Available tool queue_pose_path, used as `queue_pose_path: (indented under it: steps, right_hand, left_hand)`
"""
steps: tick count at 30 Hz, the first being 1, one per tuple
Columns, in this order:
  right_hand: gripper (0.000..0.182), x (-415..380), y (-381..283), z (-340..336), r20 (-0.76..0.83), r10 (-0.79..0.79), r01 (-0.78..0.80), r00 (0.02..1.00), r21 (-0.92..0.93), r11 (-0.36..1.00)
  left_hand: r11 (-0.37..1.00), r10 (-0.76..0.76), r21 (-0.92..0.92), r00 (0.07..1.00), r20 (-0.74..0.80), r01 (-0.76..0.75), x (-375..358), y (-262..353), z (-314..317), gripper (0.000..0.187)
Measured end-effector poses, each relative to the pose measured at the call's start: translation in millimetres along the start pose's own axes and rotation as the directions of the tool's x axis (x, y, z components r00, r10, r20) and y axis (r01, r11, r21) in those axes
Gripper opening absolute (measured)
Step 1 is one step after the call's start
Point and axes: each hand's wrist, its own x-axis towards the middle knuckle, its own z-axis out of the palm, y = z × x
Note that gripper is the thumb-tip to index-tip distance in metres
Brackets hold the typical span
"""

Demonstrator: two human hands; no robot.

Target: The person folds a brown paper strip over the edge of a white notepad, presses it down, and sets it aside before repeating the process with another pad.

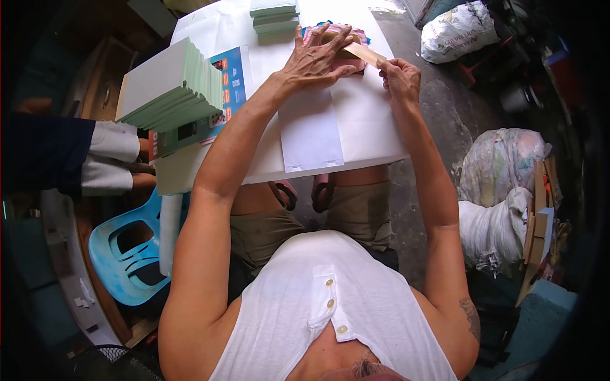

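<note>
My left hand (319,58) lies with its fingers spread over a small pink and tan bundle (346,64) near the far right of the table. A flat tan strip (366,53) runs out from beside its fingers. My right hand (402,79) is closed on the strip's near right end, at the table's right edge. Below the left hand, a white sheet of paper (311,136) reaches to the table's front edge. What lies directly under my left palm is hidden.
Left on the white table (375,136) stands a tall stack of green-edged paper pads (181,89) on a blue printed sheet (234,79). Another pad stack (274,16) sits at the back. A blue chair (130,254), another person's legs (114,155) and white sacks (460,32) surround the table.
</note>
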Motion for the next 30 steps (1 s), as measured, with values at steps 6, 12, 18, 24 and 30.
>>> queue_pose_path:
  steps: [6,12,18,24,30]
  right_hand:
    - [0.018,-10.0,-1.6,-22.0,-0.024,-0.091,0.090,0.996,-0.043,0.995]
    - [0.011,-38.2,-41.3,-45.7,0.202,-0.468,0.508,0.860,-0.422,0.751]
    - [0.024,-40.6,-73.8,-34.3,0.098,-0.725,0.709,0.681,-0.332,0.622]
    - [0.049,-31.3,-36.8,5.6,0.222,-0.070,-0.009,0.972,0.336,0.942]
    - [0.024,-17.9,-18.7,42.6,0.136,0.049,-0.117,0.990,0.552,0.825]
  left_hand:
    - [0.997,0.001,-0.082,0.996,-0.084,-0.008,-0.4,-1.5,1.0,0.092]
    - [0.958,0.167,-0.181,0.948,-0.271,-0.221,12.4,20.8,-26.5,0.056]
    - [0.832,-0.044,-0.552,0.985,-0.166,-0.056,21.2,41.7,-64.0,0.021]
    - [-0.051,-0.497,-0.993,0.859,0.122,0.111,19.6,45.6,-60.6,0.038]
    - [0.079,-0.604,-0.991,0.796,0.036,0.105,13.6,41.9,-46.1,0.044]
